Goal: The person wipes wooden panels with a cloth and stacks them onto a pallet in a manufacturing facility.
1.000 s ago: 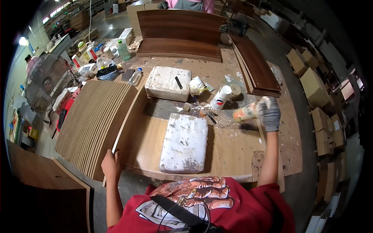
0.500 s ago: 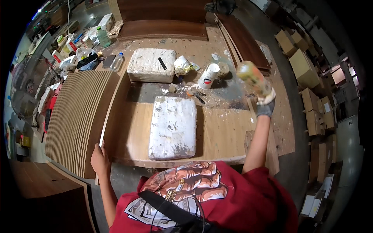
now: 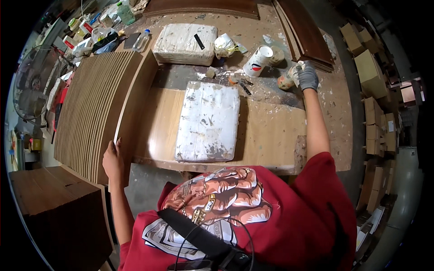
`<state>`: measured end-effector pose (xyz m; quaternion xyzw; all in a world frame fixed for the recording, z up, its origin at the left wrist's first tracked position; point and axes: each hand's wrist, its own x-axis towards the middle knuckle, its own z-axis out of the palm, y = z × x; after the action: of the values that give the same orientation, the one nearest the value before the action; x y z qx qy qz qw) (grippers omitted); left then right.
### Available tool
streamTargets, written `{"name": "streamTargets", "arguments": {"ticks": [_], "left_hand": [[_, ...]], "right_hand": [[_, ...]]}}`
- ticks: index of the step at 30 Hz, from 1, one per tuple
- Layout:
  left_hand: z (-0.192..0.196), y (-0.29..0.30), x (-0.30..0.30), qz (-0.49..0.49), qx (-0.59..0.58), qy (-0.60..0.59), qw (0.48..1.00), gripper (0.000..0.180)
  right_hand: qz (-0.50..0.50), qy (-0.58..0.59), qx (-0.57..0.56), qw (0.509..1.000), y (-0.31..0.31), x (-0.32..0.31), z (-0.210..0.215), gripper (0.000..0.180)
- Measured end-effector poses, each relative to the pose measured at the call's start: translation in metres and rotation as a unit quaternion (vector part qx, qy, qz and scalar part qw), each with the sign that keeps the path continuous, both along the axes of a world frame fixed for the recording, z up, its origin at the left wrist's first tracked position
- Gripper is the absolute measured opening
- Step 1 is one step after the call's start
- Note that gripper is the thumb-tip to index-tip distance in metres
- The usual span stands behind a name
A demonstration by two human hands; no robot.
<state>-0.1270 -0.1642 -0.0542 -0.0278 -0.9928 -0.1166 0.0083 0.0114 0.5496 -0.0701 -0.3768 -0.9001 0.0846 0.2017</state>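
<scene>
My left hand (image 3: 113, 162) is closed around the near end of a brown board (image 3: 135, 97) with a pale edge. That board stands on its long edge beside a row of several upright boards (image 3: 92, 106). Far to the right, my right hand (image 3: 308, 77), in a grey and whitish glove, is wrapped around a stained bottle (image 3: 285, 81) with an orange and greenish surface. The bottle is low, at the tabletop, and the glove hides part of it. Between my arms a white wrapped block (image 3: 208, 122) lies on a light wood panel (image 3: 266, 135).
Behind lies another wrapped block (image 3: 183, 45) with a black strip on it. A white cup (image 3: 258, 61), a crumpled bag (image 3: 224, 45) and a small black tool (image 3: 244, 86) are nearby. Dark panels (image 3: 307, 34) are stacked at the far right. Bottles (image 3: 125, 13) crowd the far left.
My right hand has brought the bottle from a raised, tilted position down to the tabletop beside the cup. My left hand stays on the board's end. The whole view has shifted.
</scene>
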Motion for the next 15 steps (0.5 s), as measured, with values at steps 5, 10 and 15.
{"name": "streamTargets", "arguments": {"ticks": [5, 10, 15], "left_hand": [[0.027, -0.007, 0.014, 0.045, 0.038, -0.095, 0.994, 0.049], [0.029, -0.051, 0.048, 0.002, 0.136, 0.0, 0.991, 0.038], [0.07, -0.039, 0.054, -0.089, 0.232, 0.0, 0.969, 0.024]], "right_hand": [[0.029, -0.003, -0.053, 0.998, 0.008, 0.004, 0.005, 0.033], [-0.041, -0.049, -0.043, 0.997, 0.022, 0.012, 0.015, 0.042], [-0.023, 0.065, -0.005, 0.998, 0.022, 0.03, 0.038, 0.039]]}}
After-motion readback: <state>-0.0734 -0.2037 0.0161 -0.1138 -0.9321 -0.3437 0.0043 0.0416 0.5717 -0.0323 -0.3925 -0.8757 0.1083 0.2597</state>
